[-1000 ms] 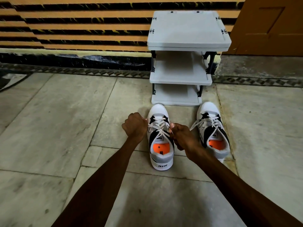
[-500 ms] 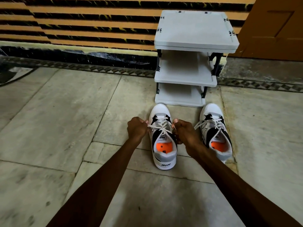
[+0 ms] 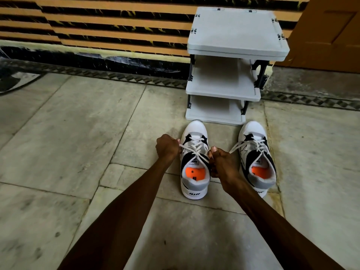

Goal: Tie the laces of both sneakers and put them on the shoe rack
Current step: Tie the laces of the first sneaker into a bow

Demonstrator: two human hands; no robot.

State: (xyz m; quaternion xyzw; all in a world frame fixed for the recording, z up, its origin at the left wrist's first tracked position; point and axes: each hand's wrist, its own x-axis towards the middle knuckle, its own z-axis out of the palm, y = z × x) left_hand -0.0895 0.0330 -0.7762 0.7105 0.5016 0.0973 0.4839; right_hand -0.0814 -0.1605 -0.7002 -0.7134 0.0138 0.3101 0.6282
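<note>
Two white-and-black sneakers with orange insoles stand side by side on the stone floor, toes toward a grey three-tier shoe rack (image 3: 222, 94). My left hand (image 3: 168, 146) is fisted on a lace end at the left side of the left sneaker (image 3: 194, 131). At that shoe's right side, my right hand (image 3: 221, 162) grips the other lace end. The white laces (image 3: 194, 151) run taut between both fists across the tongue. The right sneaker (image 3: 253, 133) sits untouched, its laces (image 3: 249, 147) lying loose and spread.
The rack stands against an orange-and-black striped wall (image 3: 97, 26), with a brown door (image 3: 331, 36) to its right. A patterned dark border strip (image 3: 116, 76) runs along the wall's base. Pale stone floor tiles (image 3: 68, 133) stretch out to the left.
Both fists have stayed on the left sneaker's lace ends, pulling them sideways. The view has shifted slightly, moving the shoes and rack a little right in the frame.
</note>
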